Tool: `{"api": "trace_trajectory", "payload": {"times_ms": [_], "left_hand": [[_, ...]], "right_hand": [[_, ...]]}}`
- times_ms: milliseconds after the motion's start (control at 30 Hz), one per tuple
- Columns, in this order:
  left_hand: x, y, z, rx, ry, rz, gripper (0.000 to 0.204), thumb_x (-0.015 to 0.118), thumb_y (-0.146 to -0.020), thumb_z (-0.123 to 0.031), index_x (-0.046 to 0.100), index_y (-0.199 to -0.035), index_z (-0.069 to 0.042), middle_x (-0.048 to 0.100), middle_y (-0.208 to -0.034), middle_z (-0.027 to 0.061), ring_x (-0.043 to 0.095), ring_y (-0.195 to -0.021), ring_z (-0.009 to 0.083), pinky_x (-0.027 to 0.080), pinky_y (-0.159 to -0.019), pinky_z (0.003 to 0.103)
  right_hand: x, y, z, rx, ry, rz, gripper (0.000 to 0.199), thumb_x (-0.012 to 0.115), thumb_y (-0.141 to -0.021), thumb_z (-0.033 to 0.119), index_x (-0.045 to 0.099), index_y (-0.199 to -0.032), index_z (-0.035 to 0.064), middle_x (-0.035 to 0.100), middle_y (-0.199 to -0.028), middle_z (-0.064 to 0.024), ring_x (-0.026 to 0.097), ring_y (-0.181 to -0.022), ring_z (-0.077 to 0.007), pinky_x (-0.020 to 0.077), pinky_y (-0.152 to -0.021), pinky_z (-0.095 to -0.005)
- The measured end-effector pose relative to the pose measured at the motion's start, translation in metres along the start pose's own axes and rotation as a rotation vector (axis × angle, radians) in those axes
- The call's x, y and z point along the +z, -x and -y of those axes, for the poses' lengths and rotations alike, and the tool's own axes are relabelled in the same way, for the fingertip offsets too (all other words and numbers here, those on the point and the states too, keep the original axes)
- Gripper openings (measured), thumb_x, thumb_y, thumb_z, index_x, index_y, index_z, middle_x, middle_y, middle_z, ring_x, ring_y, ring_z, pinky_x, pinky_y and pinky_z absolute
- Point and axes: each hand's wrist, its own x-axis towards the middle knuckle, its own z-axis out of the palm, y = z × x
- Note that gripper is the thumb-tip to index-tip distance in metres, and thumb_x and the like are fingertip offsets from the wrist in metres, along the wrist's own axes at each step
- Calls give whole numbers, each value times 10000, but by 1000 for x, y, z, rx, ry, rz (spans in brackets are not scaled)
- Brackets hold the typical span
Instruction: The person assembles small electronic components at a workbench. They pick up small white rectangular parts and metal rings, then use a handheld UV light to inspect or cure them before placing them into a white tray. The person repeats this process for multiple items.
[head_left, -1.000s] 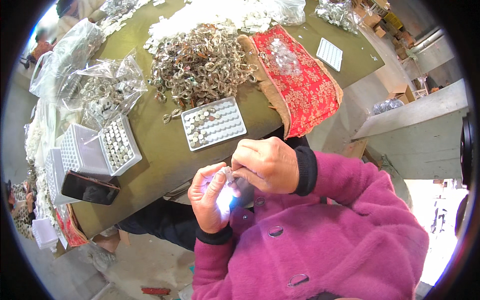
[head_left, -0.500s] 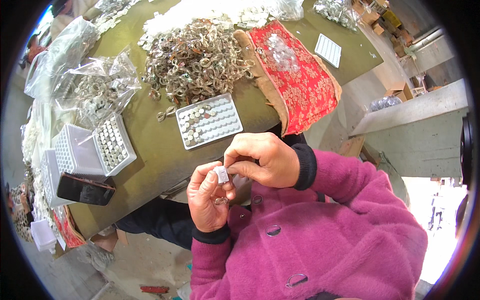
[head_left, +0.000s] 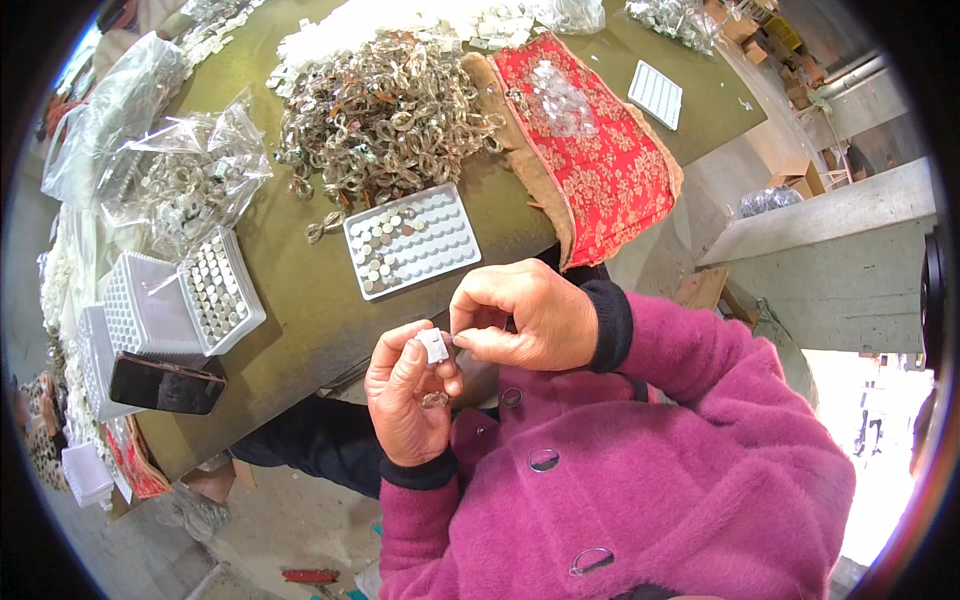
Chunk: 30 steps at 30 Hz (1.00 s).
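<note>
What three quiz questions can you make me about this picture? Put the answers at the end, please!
1. What is pinched between the thumb and fingers of the left hand?
2. True or false: the white tray just beyond the hands holds only red discs.
3. Where does the red patterned cloth lie? (a) left of the pile of looped pieces; (b) right of it.

Key:
1. A small white piece.
2. False: most of its discs are pale.
3. b.
</note>
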Motion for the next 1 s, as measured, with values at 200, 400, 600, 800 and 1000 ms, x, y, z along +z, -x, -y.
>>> {"api": "trace_trajectory", "payload": {"times_ms": [200, 400, 600, 800, 1000], "left_hand": [[3, 0, 1, 3, -89, -29, 219, 657, -1001, -110, 659, -1182, 13, 710, -941, 97, 641, -741, 140, 524, -632, 255], [3, -1, 0, -14, -105, -26, 180, 660, -997, -85, 668, -1152, 6, 707, -892, 103, 653, -640, 167, 509, -538, 246], [2, -2, 1, -21, -109, -26, 186, 654, -1001, -90, 666, -1153, 16, 704, -920, 102, 650, -693, 155, 526, -562, 272], [2, -4, 1, -60, -29, -8, 198, 648, -1005, -98, 660, -1159, 26, 701, -928, 105, 628, -683, 145, 520, -576, 265], [9, -1, 0, 3, -247, -39, 157, 653, -998, -68, 675, -1117, 32, 700, -881, 97, 645, -680, 143, 516, -558, 256]], "right_hand": [[-1, -4, -3, -123, 40, -10, 90, 708, -851, 18, 656, -923, 8, 629, -814, -89, 637, -700, -202, 517, -637, -316], [-1, -7, -9, -283, 126, -22, 128, 689, -821, -7, 631, -933, 16, 616, -824, -111, 641, -736, -293, 527, -671, -371], [-4, -10, -10, -321, 154, 2, 139, 685, -820, 5, 622, -944, 18, 615, -842, -118, 645, -766, -320, 532, -691, -391], [-6, -12, -10, -332, 179, 55, 123, 682, -828, 15, 616, -932, 18, 600, -844, -121, 644, -771, -327, 533, -691, -395], [-14, -16, -5, -336, 315, 189, 117, 692, -850, 48, 623, -942, 22, 600, -851, -136, 654, -768, -339, 537, -658, -400]]}}
